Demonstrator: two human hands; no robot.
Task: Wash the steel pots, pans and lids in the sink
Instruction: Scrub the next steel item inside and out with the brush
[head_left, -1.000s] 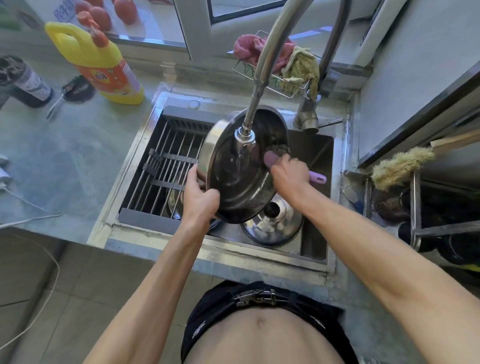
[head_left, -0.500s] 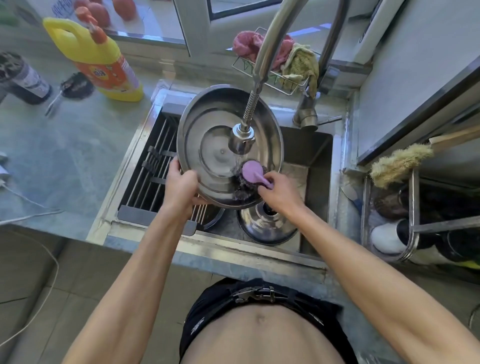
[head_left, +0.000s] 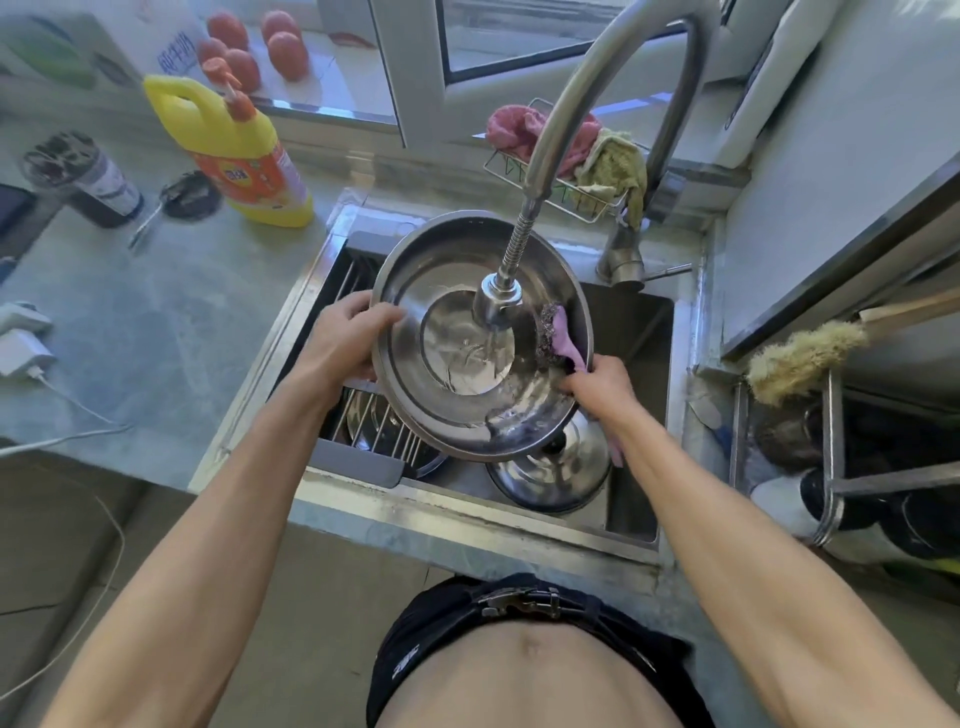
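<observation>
- A steel pan was held over the sink, its hollow side turned up toward the camera and tilted toward the person.
- The left hand gripped the pan's left rim, thumb curled over the edge into the hollow, fingers behind and out of sight.
- The right hand was curled round the pink handle of a scrubbing brush at the pan's right rim; the brush's dark wire-wool head lay against the inner wall of the pan.
- The faucet head hung directly above the middle of the pan, and a thin stream of water fell from it onto the pan's flat bottom.
- Below the pan, in the sink, a steel lid with a dark knob lay knob upward, partly hidden by the pan.
- A wire rack spanned the left part of the sink, under the pan's left edge, with another steel piece showing through its bars.
- Behind the pan, a wire basket held a pink cloth and a yellow-green cloth.
- Left of the sink, on the counter, stood a yellow detergent bottle with an orange pump.
</observation>
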